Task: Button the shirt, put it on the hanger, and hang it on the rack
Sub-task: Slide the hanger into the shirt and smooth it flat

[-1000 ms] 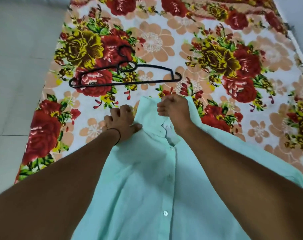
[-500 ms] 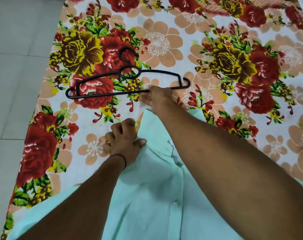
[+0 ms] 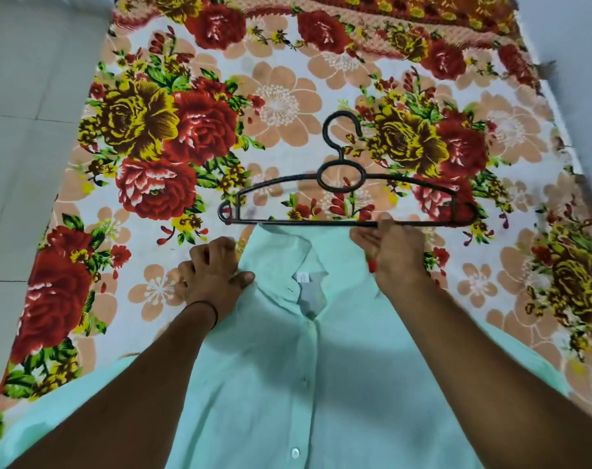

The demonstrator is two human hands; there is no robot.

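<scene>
Pinching the bottom bar of the hanger [image 3: 298, 222], the right hand [image 3: 394, 252] had pulled it from the far left to just beyond the collar [image 3: 281, 252] of the near, buttoned shirt [image 3: 287, 367], whose shoulder the left hand [image 3: 213, 272] gripped, apparently ready for insertion.

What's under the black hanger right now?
The floral bedsheet shows through the open frame of the hanger. The collar of the shirt reaches its bottom bar, which the right hand pinches. Whether the collar tucks beneath is unclear.

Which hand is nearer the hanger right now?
Right. The right hand pinches the hanger by its bottom bar, right of middle. The left hand grips the shirt beside the collar, just below the hanger's left end, not touching it.
</scene>
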